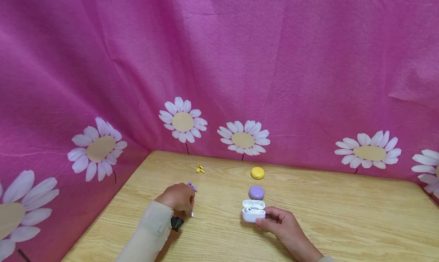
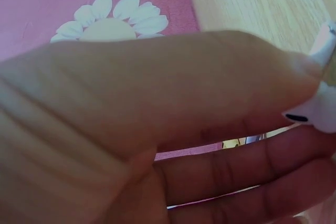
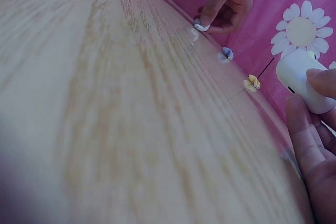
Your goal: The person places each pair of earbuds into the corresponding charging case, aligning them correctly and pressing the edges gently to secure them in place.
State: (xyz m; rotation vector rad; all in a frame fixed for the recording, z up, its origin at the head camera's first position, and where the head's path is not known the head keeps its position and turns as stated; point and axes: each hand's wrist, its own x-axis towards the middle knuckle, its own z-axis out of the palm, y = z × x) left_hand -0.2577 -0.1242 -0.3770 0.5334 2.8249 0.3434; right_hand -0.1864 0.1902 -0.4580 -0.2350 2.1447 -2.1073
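My left hand is low over the left part of the table, its thumb and fingers pinching a white earbud. In the right wrist view, that earbud shows between the fingertips close to the tabletop. My right hand holds a white earbud case by its right side. The case's lid is flipped up, and a white earbud lies at its opening. Beyond the left hand's knuckles are purple earbuds, partly hidden by the hand. Just behind the case sits a closed purple round case.
Yellow earbuds lie farther back on the wooden table. To their right is a closed yellow round case. A pink cloth with printed daisies hangs along the table's back and left edges.
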